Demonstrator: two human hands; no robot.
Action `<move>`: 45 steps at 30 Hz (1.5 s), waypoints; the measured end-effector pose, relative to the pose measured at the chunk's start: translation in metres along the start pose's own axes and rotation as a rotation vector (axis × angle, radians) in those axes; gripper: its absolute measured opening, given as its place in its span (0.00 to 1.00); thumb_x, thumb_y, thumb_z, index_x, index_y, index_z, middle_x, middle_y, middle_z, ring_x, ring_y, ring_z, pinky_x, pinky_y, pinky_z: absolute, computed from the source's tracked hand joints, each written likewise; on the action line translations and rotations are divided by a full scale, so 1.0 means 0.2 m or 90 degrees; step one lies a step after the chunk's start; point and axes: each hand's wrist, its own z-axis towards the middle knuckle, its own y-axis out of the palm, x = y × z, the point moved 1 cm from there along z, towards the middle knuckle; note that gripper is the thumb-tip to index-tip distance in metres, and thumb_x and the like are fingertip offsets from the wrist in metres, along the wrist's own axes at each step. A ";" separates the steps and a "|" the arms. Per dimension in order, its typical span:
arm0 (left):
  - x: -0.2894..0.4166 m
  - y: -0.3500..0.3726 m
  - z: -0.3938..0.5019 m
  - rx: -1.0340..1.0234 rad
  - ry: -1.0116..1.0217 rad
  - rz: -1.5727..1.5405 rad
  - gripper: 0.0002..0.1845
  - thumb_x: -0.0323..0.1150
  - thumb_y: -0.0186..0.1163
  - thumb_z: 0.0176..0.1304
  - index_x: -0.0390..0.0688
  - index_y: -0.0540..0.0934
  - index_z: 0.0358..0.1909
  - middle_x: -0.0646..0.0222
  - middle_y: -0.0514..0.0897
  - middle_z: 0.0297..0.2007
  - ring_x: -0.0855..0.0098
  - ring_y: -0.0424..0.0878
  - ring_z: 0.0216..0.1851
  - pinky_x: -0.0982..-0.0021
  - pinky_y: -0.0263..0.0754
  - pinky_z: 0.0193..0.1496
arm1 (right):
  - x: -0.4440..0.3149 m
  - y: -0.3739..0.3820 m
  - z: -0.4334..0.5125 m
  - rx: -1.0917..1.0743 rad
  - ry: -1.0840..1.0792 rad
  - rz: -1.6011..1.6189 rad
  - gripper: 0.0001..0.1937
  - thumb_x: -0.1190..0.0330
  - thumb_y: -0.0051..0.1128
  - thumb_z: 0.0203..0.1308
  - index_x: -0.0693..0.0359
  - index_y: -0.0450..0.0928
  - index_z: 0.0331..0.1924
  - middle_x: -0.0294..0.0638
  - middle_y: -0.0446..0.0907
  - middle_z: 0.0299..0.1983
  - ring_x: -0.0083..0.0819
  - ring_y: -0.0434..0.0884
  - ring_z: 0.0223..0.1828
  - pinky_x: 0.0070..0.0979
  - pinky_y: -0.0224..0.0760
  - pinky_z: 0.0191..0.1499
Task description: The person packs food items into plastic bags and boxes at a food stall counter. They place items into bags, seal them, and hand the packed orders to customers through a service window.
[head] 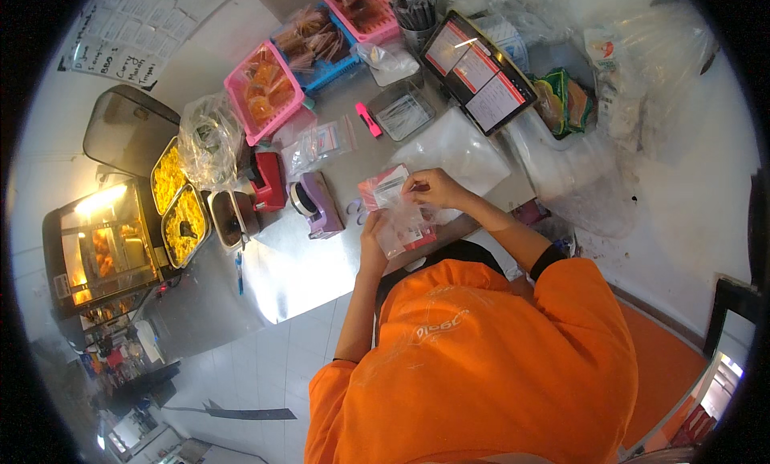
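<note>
Near the metal worktop's front edge, my left hand (374,238) holds the left side of a small clear plastic bag (395,226). The fingers of my right hand (428,188) are pinched together at the bag's upper right; what lies between the fingertips is too small to tell. Under the bag and hands lies a red and white printed packet or card (421,238), partly covered, with a white printed label (390,186) at its upper part. Just right of my right hand are stacked clear plastic bags (466,154). A purple tape dispenser (325,206) stands to the left.
Behind are a pink marker (368,120), a clear tray (402,110), a tablet (478,73) and baskets of sauce packets (264,94). Further left stand a red tape dispenser (269,181), metal food containers (185,226), a blue pen (239,273) and a lit food warmer (108,241).
</note>
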 end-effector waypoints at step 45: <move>0.19 0.11 0.06 0.040 0.135 0.177 0.06 0.22 0.60 0.54 0.38 0.77 0.35 0.62 0.79 0.33 0.64 0.80 0.34 0.68 0.74 0.37 | 0.07 0.09 -0.15 0.108 -0.049 -0.001 0.04 0.78 0.57 0.55 0.68 0.77 0.34 0.34 0.78 0.30 0.19 0.77 0.33 0.18 0.73 0.36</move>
